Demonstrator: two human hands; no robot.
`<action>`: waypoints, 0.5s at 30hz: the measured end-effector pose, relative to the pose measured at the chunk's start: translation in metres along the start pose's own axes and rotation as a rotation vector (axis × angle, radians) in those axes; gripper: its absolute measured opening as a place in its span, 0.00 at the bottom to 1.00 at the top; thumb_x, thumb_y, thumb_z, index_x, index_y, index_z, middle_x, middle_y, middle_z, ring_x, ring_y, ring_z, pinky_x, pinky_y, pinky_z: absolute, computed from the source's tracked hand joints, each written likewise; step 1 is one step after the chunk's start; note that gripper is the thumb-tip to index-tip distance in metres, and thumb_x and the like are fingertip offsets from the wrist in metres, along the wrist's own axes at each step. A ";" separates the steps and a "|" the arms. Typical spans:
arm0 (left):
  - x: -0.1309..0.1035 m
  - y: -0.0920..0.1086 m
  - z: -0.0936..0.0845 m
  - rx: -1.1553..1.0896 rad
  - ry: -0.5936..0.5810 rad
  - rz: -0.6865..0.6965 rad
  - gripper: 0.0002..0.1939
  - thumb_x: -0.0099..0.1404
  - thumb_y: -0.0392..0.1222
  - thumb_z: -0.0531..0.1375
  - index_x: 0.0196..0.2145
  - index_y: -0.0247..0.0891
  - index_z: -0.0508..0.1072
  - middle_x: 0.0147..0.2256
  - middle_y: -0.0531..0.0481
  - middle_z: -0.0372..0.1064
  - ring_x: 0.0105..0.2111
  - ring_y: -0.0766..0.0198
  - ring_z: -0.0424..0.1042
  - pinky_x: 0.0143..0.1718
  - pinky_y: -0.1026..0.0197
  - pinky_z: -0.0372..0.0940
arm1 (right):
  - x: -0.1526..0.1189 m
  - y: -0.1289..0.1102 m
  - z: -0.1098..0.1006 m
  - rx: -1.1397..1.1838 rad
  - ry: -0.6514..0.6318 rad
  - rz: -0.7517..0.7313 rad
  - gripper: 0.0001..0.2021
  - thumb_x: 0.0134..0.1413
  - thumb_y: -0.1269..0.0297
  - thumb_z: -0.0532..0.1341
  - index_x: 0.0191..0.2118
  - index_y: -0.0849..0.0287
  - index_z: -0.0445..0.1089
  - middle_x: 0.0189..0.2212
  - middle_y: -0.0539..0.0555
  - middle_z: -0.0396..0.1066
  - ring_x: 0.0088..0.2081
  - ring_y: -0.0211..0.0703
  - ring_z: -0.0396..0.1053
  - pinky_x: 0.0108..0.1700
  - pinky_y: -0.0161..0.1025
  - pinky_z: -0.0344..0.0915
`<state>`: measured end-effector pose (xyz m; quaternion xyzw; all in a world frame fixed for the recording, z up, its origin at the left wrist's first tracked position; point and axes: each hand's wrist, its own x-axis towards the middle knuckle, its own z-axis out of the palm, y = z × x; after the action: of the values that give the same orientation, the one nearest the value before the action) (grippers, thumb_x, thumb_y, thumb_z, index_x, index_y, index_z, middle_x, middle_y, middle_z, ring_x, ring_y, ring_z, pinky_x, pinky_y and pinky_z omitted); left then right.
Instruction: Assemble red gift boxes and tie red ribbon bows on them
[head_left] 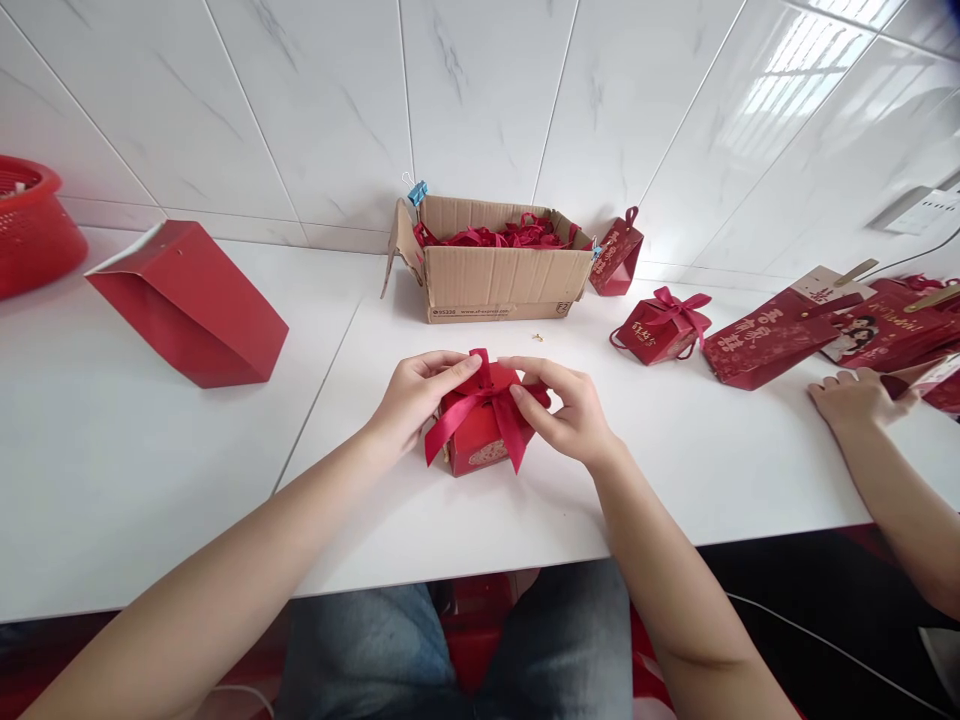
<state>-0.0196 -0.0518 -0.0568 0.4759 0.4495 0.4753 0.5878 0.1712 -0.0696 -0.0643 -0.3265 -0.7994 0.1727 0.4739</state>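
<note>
A small red gift box (pixel 478 437) stands on the white table in front of me, with a red ribbon bow (pixel 484 393) across its top. My left hand (pixel 420 395) pinches the bow's left side, thumb and fingers closed near the upper loop. On the right side, my right hand (pixel 562 405) has its thumb and forefinger closed on the ribbon. The ribbon's two tails hang over the front face of the box.
An open cardboard box (pixel 506 285) of red ribbons stands by the wall. A red carton (pixel 195 305) and red basket (pixel 34 235) are left. Finished-looking boxes (pixel 664 330) and red bags (pixel 769 335) stand right, near another person's hand (pixel 859 400).
</note>
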 end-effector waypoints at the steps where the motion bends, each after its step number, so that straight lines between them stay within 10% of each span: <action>1: 0.000 0.000 0.000 -0.010 0.003 -0.003 0.19 0.48 0.54 0.70 0.31 0.36 0.77 0.30 0.47 0.75 0.28 0.63 0.71 0.28 0.62 0.65 | 0.000 -0.001 0.000 0.018 -0.002 0.005 0.13 0.59 0.69 0.55 0.48 0.55 0.68 0.27 0.48 0.71 0.24 0.33 0.63 0.27 0.33 0.64; 15: -0.001 -0.002 0.003 0.028 0.089 0.054 0.16 0.46 0.50 0.71 0.27 0.36 0.76 0.28 0.50 0.72 0.29 0.64 0.70 0.31 0.62 0.65 | -0.002 -0.005 0.001 0.055 -0.038 -0.017 0.13 0.57 0.71 0.56 0.47 0.55 0.68 0.24 0.48 0.69 0.25 0.36 0.64 0.31 0.38 0.66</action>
<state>-0.0163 -0.0530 -0.0586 0.4742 0.4688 0.5056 0.5475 0.1694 -0.0750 -0.0630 -0.3035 -0.8060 0.1967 0.4686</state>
